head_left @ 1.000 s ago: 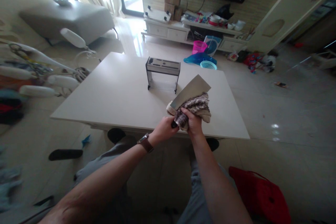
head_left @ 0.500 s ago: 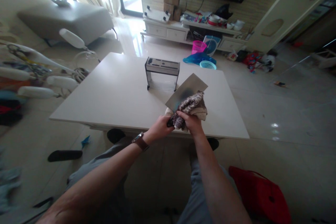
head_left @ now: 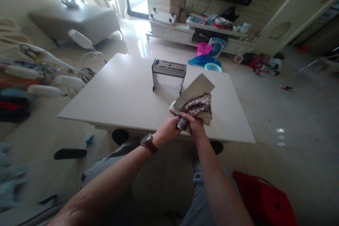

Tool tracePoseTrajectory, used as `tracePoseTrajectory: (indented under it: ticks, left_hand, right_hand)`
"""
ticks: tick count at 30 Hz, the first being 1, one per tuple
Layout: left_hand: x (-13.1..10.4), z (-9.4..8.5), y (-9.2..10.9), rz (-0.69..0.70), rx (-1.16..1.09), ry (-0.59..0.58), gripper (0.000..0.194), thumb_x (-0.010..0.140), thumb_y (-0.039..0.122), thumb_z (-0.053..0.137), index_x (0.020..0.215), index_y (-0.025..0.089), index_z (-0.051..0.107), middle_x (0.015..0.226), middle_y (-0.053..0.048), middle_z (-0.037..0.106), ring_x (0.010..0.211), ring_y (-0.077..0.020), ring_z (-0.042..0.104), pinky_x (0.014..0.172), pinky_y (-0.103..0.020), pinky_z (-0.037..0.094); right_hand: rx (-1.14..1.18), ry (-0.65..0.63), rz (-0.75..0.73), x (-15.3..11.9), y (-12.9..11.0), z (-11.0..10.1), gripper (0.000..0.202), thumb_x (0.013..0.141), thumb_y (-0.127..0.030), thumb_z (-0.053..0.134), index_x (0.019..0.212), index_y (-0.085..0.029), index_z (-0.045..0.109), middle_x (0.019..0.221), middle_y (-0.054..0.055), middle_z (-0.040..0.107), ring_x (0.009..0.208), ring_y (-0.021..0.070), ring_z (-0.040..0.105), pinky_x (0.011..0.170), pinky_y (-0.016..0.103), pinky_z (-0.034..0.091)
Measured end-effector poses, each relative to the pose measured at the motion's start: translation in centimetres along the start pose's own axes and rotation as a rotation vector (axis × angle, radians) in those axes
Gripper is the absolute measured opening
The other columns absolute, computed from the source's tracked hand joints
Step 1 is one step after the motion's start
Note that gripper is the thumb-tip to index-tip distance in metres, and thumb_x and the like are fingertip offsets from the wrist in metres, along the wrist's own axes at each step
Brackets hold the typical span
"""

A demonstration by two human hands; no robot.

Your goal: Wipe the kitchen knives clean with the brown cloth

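A wide metal blade, like a cleaver's, points up and right above the white table. My left hand, with a watch on the wrist, is closed around its dark handle, mostly hidden. My right hand grips a brown and beige cloth, which is wrapped around the lower part of the blade. Behind the blade, a knife block with slots in its top stands upright on the table.
Beyond the table, a pink basket, a blue bag and a light blue basket are on the floor. A red bag lies at the lower right. White padded rack arms stand at the left.
The cloth has shifted down along the blade, showing more bare metal, and its light part now shows left of the blade. The whole view has shifted slightly.
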State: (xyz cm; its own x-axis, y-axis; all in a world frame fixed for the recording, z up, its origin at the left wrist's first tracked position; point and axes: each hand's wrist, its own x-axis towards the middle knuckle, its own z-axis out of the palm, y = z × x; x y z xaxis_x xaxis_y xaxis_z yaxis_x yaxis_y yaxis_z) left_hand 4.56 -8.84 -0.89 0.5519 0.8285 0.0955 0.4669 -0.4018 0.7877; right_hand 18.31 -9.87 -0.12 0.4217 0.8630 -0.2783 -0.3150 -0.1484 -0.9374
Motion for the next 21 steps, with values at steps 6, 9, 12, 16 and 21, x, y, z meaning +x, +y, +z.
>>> tracePoseTrajectory:
  ticks: [6, 9, 12, 16, 21]
  left_hand:
    - [-0.1, 0.2, -0.1, 0.004, -0.024, 0.011, 0.009, 0.082, 0.016, 0.062, 0.085, 0.015, 0.070, 0.084, -0.011, 0.076, 0.077, -0.0230, 0.070, 0.067, -0.029, 0.043]
    - [-0.2, 0.3, -0.4, 0.008, -0.066, -0.003, 0.007, 0.082, 0.017, 0.064, 0.083, 0.014, 0.070, 0.085, -0.010, 0.076, 0.077, -0.0213, 0.069, 0.067, -0.028, 0.044]
    - [-0.1, 0.0, -0.6, 0.032, -0.118, -0.007, 0.008, 0.082, 0.016, 0.063, 0.077, 0.014, 0.068, 0.080, -0.008, 0.074, 0.073, -0.0182, 0.066, 0.066, -0.026, 0.042]
    - [0.0, -0.9, -0.7, 0.017, -0.117, -0.009, 0.008, 0.081, 0.018, 0.065, 0.075, 0.013, 0.068, 0.072, -0.005, 0.069, 0.064, -0.0132, 0.056, 0.060, -0.024, 0.037]
    - [-0.3, -1.7, -0.6, 0.019, -0.095, -0.035, 0.007, 0.079, 0.016, 0.064, 0.075, 0.013, 0.069, 0.070, -0.003, 0.068, 0.061, -0.0116, 0.053, 0.059, -0.024, 0.034]
  right_hand:
    - [-0.045, 0.060, -0.022, 0.4, 0.5, -0.3, 0.036, 0.054, -0.033, 0.096, 0.084, -0.020, 0.080, 0.084, 0.000, 0.081, 0.092, 0.0235, 0.076, 0.079, 0.030, 0.062]
    - [-0.096, 0.103, -0.052, 0.8, 0.9, -0.5, 0.037, 0.055, -0.033, 0.095, 0.086, -0.021, 0.081, 0.083, -0.001, 0.081, 0.090, 0.0225, 0.077, 0.075, 0.028, 0.061]
    - [-0.155, 0.115, -0.065, 1.1, 0.9, -1.1, 0.036, 0.055, -0.033, 0.095, 0.087, -0.022, 0.082, 0.087, -0.001, 0.081, 0.091, 0.0223, 0.077, 0.075, 0.028, 0.061]
    - [-0.262, 0.082, -0.085, 1.3, 0.4, -2.0, 0.033, 0.055, -0.033, 0.096, 0.084, -0.023, 0.082, 0.088, 0.000, 0.082, 0.095, 0.0238, 0.076, 0.075, 0.029, 0.061]
    - [-0.064, -0.018, -0.082, 0.1, -0.8, -1.6, 0.033, 0.058, -0.031, 0.092, 0.086, -0.021, 0.079, 0.091, 0.001, 0.081, 0.090, 0.0225, 0.076, 0.077, 0.029, 0.061]
